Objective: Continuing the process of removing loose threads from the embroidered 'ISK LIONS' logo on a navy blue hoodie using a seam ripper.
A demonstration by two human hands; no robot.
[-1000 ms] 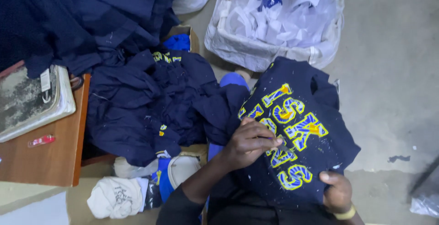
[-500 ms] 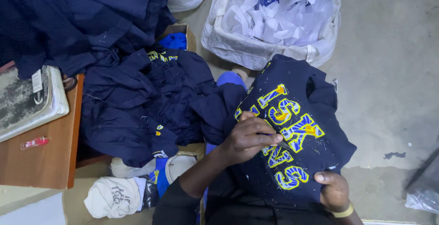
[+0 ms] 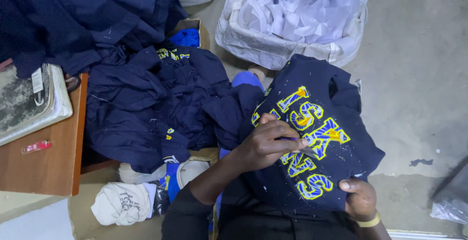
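Both hands work one navy garment (image 3: 331, 123): left hand (image 3: 268, 145) pinches a small tool on its yellow lettering, right hand (image 3: 360, 198) grips its lower edge. Beyond the garment, a white sack (image 3: 273, 50) holds paper scraps (image 3: 302, 15).

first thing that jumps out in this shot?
The navy garment with bright yellow-and-blue letters, spread on the person's lap at centre right. The left hand presses a small tool onto the letters, while the right hand pinches the lower edge. Behind, a white sack of paper scraps sits at top, and a navy clothes pile fills the left.
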